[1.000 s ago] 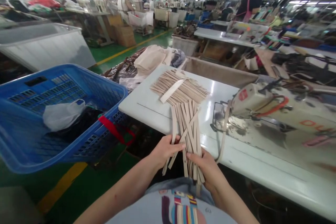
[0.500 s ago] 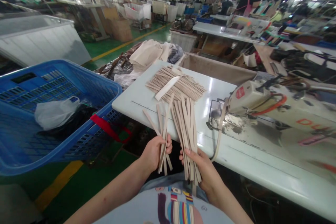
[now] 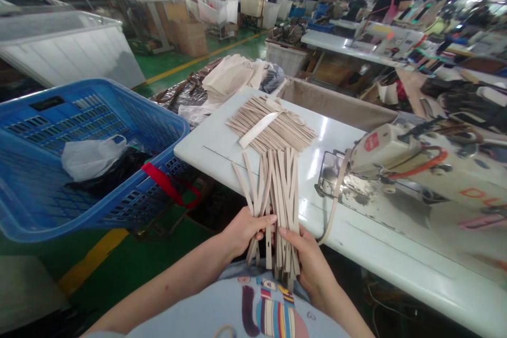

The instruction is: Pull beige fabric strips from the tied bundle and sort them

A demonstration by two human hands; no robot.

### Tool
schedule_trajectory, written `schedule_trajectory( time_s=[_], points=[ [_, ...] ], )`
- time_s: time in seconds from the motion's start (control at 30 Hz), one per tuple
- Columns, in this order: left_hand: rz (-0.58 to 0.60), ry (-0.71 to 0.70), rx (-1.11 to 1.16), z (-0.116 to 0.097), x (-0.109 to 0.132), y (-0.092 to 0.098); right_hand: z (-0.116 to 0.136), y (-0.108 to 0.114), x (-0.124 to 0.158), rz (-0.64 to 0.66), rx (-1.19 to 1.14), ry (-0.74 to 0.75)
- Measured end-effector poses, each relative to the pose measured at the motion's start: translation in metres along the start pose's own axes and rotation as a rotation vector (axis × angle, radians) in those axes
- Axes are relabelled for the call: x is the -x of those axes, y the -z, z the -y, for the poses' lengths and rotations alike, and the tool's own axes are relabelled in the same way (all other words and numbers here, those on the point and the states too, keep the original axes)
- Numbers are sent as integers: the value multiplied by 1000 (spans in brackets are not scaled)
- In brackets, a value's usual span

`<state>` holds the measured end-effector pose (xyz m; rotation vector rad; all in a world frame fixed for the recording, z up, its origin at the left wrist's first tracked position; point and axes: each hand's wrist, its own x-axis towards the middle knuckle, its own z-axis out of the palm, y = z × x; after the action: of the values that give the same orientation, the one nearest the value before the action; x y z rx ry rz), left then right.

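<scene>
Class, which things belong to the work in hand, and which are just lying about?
Likely in the work:
beige strips in left hand and right hand
strip pile on worktable

Apparently lying about:
white bag in blue basket
cardboard box

The table is white. On the table, the strips are beige and one band is off-white; the sewing machine is cream with orange lettering. Left of the table, the basket is blue, its strap red, the bag inside white. Before the table, the pale-blue shirt bears multicoloured stripes.
</scene>
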<state>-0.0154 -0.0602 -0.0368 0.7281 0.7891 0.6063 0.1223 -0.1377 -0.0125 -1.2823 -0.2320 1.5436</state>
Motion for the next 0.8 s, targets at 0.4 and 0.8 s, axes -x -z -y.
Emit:
schedule_trajectory(
  time_s=[0.4,0.8],
  points=[
    [-72,25,38,0,-1,2,-2,-5,3,-39,56,23],
    [-4,-3,110,5,0,3,-1,-3,4,20,27,-10]
  ],
)
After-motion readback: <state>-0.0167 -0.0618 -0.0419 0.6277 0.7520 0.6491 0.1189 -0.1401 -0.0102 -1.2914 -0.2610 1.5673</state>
